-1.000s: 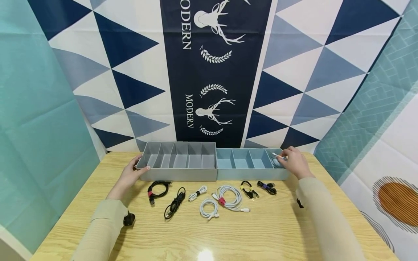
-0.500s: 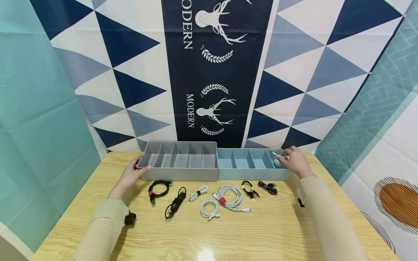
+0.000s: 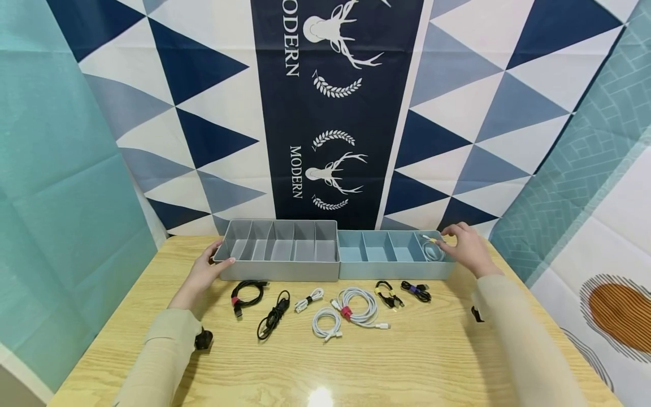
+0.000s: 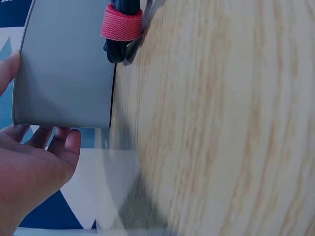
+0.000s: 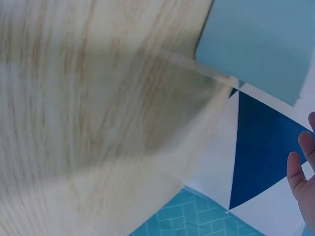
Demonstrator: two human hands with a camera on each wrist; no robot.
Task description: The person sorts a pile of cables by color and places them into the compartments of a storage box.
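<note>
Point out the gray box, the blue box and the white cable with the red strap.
Gray box (image 3: 280, 271): head view, on its front wall.
Blue box (image 3: 395, 271): head view, on its front wall.
White cable (image 3: 346, 312): head view, on its red strap.

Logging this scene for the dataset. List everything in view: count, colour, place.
Grey box: 1, grey, table's rear left
Blue box: 1, light blue, beside grey box
Cable: 1, pale, blue box's rightmost compartment
Black cables: 4, black, table before boxes
White cables: 3, white, between black ones
Table: 1, light wood, under boxes
Back cloth: 1, blue-and-white, behind
Side cloths: 2, teal left, teal-white right
Sleeves: 2, cream, near side
Black objects: 2, black, beside sleeves
Left hand: 1, holding grey box's left end
Right hand: 1, by blue box's right end
</note>
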